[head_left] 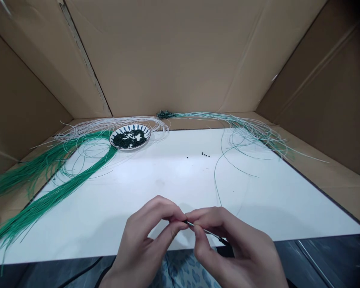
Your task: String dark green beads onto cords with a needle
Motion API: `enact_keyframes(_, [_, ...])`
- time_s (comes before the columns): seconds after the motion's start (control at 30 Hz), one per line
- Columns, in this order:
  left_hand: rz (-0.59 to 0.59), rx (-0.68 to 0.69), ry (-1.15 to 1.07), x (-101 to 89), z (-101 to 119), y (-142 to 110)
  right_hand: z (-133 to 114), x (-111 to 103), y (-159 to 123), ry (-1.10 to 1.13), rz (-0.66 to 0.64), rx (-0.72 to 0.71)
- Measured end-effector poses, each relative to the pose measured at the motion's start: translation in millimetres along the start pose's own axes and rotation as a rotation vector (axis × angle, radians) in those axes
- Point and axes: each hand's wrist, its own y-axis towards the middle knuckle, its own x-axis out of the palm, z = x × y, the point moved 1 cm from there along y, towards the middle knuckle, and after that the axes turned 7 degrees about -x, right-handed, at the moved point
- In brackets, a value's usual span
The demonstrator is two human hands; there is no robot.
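Above the board's front edge, my left hand (151,234) and my right hand (232,240) meet with their fingertips almost touching. Thumb and forefinger of the left are pinched on a small dark piece (185,221), perhaps a bead, mostly covered by the fingers. A thin straight strand (208,232) runs from there through the right hand's pinch. Its other end, under the right palm, carries a dark tip (223,241); I cannot make out what that is.
A patterned dish (112,140) holds many tiny dark beads; several loose beads (205,155) lie mid-board. Long green strands (69,188) spread left, white strands (108,122) behind them. A bundle of pale green strands (252,126) lies back right. Cardboard walls (174,60) enclose the white board (156,176).
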Motion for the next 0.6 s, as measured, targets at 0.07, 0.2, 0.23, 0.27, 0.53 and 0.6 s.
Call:
enact_keyframes(0.07, [0.006,0.095,0.110,-0.2,0.1,-0.9,1.8,0.5,-0.1,0.020,-0.002,0.020])
enact_keyframes(0.2, [0.024,0.229,0.228,0.1,-0.3,-2.6,5.0,2.3,-0.3,0.081,0.005,0.069])
enact_keyframes(0.23, [0.027,0.248,0.241,0.3,-0.4,-3.0,5.3,2.8,-0.3,0.092,0.009,0.078])
enact_keyframes(0.27, [0.027,0.256,0.250,0.4,-0.6,-3.3,5.4,3.2,-0.3,0.103,0.012,0.087])
enact_keyframes(0.53, [0.027,0.287,0.260,4.4,-2.5,-5.9,6.3,4.9,-0.8,0.137,-0.004,0.148])
enact_keyframes(0.6, [0.028,0.300,0.261,5.9,-3.0,-6.3,7.8,4.7,-1.2,0.141,-0.007,0.155])
